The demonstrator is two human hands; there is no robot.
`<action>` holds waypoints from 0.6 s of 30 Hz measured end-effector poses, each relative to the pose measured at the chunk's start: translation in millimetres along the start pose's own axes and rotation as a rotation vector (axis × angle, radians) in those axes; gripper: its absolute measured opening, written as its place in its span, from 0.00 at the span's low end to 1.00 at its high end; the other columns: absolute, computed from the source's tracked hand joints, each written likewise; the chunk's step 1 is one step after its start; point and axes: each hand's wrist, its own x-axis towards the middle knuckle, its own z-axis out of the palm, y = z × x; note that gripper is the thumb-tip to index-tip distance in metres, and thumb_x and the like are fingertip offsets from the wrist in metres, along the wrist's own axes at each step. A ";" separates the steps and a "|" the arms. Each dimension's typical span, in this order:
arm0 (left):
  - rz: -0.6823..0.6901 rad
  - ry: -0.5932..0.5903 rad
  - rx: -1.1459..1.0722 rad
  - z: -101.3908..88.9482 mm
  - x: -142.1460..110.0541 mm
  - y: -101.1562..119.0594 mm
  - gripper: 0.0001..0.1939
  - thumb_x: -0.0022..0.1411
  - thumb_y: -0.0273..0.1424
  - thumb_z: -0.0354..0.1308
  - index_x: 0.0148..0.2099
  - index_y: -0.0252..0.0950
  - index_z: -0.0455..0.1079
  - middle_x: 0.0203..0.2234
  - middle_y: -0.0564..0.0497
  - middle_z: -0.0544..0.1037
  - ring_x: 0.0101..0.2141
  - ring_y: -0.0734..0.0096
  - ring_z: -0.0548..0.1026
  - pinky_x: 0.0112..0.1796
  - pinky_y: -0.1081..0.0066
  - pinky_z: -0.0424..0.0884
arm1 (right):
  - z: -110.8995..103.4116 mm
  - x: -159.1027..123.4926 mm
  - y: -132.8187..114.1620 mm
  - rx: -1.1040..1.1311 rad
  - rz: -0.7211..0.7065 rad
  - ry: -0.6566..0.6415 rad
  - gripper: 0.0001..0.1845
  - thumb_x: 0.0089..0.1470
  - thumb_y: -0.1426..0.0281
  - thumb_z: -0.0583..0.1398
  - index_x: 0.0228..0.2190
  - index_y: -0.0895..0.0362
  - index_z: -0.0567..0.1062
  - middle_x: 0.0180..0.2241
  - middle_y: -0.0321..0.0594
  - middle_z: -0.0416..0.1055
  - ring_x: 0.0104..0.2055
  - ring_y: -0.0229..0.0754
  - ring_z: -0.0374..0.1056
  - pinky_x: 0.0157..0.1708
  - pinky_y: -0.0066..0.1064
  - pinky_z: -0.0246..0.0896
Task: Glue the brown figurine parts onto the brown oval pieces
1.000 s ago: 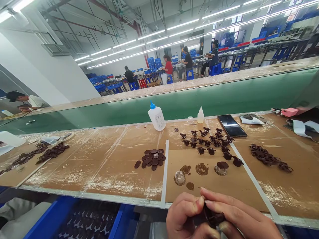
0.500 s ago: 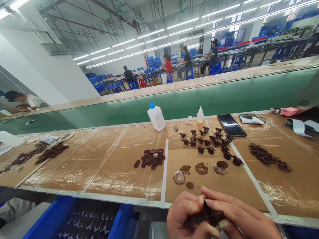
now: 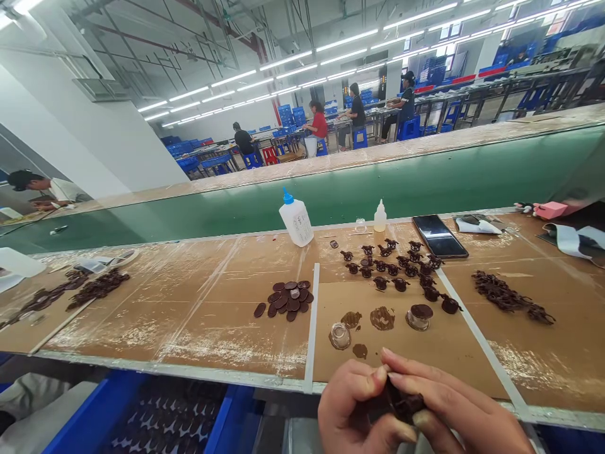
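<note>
At the table's front edge, my left hand and my right hand are closed together around a small dark brown figurine. The fingers cover most of it, so its full shape is hidden. Just beyond my hands sit a clear round cap and a small clear cup topped by a dark brown oval disc. Brown stains lie on the board between them. Farther back stand several small dark animal-like figurines. A heap of dark oval discs lies to the left.
A white bottle with a blue tip and a small dropper bottle stand at the back, near a phone. Dark piles lie at right and left. A blue crate sits below the front edge.
Both hands keep their hold on the figurine, with only a slight shift of the fingers. On the table, nothing has moved.
</note>
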 end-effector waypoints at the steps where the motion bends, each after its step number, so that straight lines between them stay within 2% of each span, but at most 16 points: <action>1: -0.053 -0.001 -0.058 1.0 1.1 -0.2 0.17 0.45 0.41 0.81 0.38 0.44 0.85 0.27 0.51 0.81 0.27 0.73 0.76 0.30 0.76 0.73 | -1.9 2.3 1.4 -0.016 -0.020 -0.024 0.15 0.65 0.68 0.63 0.51 0.51 0.82 0.51 0.43 0.80 0.48 0.48 0.80 0.48 0.27 0.76; 5: -0.359 0.088 -0.317 7.8 5.8 6.7 0.19 0.45 0.40 0.81 0.39 0.41 0.84 0.34 0.49 0.84 0.34 0.67 0.82 0.36 0.73 0.77 | -5.5 10.7 1.8 -0.060 -0.043 -0.065 0.32 0.62 0.70 0.64 0.66 0.52 0.69 0.57 0.42 0.76 0.53 0.47 0.77 0.51 0.24 0.74; 8: -0.577 0.073 -0.475 11.1 8.5 16.6 0.18 0.47 0.37 0.81 0.40 0.40 0.83 0.38 0.49 0.85 0.37 0.66 0.84 0.39 0.74 0.78 | -2.7 12.2 1.1 -0.123 -0.055 -0.045 0.39 0.61 0.72 0.63 0.70 0.56 0.60 0.60 0.45 0.73 0.58 0.46 0.74 0.55 0.25 0.71; 12: -0.641 0.099 -0.568 12.2 7.5 22.4 0.17 0.48 0.34 0.80 0.41 0.41 0.82 0.40 0.51 0.85 0.41 0.67 0.83 0.47 0.72 0.77 | 4.1 12.8 1.9 -0.234 -0.148 0.035 0.32 0.59 0.77 0.62 0.64 0.58 0.67 0.65 0.49 0.68 0.64 0.47 0.69 0.61 0.32 0.69; 15: -0.655 0.080 -0.572 12.7 5.8 21.2 0.18 0.49 0.34 0.80 0.42 0.41 0.82 0.38 0.52 0.84 0.38 0.74 0.82 0.44 0.77 0.76 | 7.5 18.5 -0.3 -0.241 -0.208 0.072 0.26 0.58 0.79 0.62 0.58 0.59 0.73 0.65 0.50 0.67 0.66 0.51 0.65 0.62 0.39 0.70; 18: -0.643 0.038 -0.560 13.0 6.0 19.7 0.18 0.49 0.35 0.80 0.42 0.42 0.82 0.34 0.53 0.83 0.33 0.75 0.80 0.39 0.78 0.75 | 9.1 27.4 -4.3 -0.240 -0.263 0.122 0.22 0.57 0.81 0.60 0.53 0.62 0.76 0.61 0.52 0.71 0.66 0.53 0.66 0.61 0.41 0.71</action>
